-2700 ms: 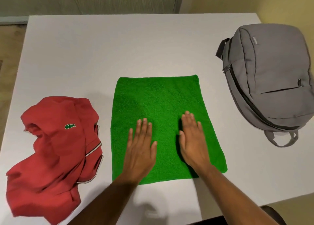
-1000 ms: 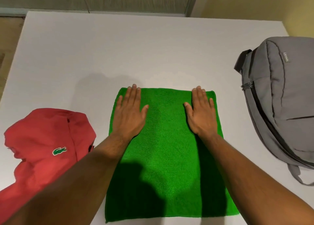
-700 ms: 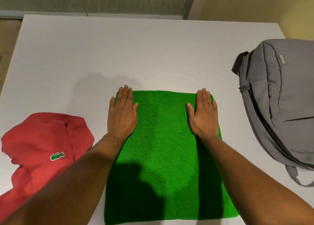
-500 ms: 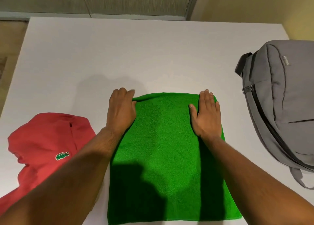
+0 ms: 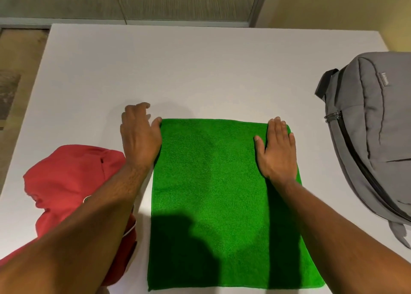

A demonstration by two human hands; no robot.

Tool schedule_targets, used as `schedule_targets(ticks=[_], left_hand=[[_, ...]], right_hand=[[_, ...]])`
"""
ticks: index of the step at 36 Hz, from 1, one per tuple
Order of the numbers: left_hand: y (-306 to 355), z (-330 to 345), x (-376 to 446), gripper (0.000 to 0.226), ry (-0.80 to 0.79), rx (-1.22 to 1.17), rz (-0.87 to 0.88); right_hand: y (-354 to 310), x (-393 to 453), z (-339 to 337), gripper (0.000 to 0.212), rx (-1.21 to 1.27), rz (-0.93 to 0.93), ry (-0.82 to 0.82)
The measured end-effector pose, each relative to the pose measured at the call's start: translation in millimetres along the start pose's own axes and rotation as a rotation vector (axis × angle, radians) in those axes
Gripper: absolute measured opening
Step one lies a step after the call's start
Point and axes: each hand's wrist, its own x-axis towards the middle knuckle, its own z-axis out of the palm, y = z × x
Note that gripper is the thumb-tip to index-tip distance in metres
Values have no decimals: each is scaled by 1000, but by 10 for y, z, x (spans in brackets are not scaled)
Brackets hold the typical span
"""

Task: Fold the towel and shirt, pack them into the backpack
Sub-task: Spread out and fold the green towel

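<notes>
green towel point(image 5: 224, 196), red shirt point(image 5: 69, 182), grey backpack point(image 5: 378, 133)

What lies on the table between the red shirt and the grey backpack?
In the head view, the green towel lies flat between the red shirt and the grey backpack, with bare white table either side.

The grey fabric backpack point(image 5: 378, 138) runs off the frame's right edge; the left forearm covers part of the crumpled red shirt point(image 5: 66, 182) at lower left.

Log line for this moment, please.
towel flat, unfolded | left hand at its far-left corner | right hand flat on it | backpack zipped
</notes>
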Motion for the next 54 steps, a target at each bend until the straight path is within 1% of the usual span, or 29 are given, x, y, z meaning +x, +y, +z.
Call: schedule_targets(ticks=[2,4,8,10,12,15,18,23,28,33,37,40,41,42,44,45,49,52,54], left_hand=[[64,59,-95,40,-34,23,21],[181,138,-228,42,-111,43,74],[442,353,-598,54,-329,121,319],[558,475,-790,62,-452,188,426],[642,584,-946,67,-530,247,501],[649,683,-1053,70,-579,278,514],[528,679,-1014,71,-544,341,457],[284,560,-785,75,-460,361,288],[110,487,-588,75,-397,361,216],[21,436,-452,71,-384,335,184],[-1,406,-352,58,-342,331,197],[-15,363,-257,40,-247,306,265],[-14,345,-223,38,-222,307,269],[-2,325,-184,40,-209,320,261],[37,289,-106,49,-218,366,251],[64,274,-69,47,-226,387,248],[125,243,52,27,-241,435,237],[129,223,62,24,-198,406,241],[132,198,64,25,-156,346,222]], right_hand=[[-1,-2,-2,73,3,-2,1],[1,-5,-4,72,10,-9,4],[-4,-22,-31,69,52,-28,31],[-16,-48,-54,67,61,-81,59],[-26,-81,-69,64,61,-177,65],[-14,-99,-40,61,73,-296,26],[3,-77,-15,62,83,-284,-17],[2,-12,-14,66,51,-145,-53],[-6,30,-16,70,44,-91,-85],[43,99,-51,68,49,-62,-103],[126,168,-118,59,62,-87,-105],[191,220,-177,45,78,-124,23],[209,241,-196,39,63,-130,72],[219,260,-221,34,45,-121,102],[213,296,-285,25,5,-73,99],[205,318,-315,21,-18,-51,91],[162,372,-384,13,-107,-27,90],[109,359,-452,9,-129,-33,98],[62,328,-513,7,-111,-44,94]])
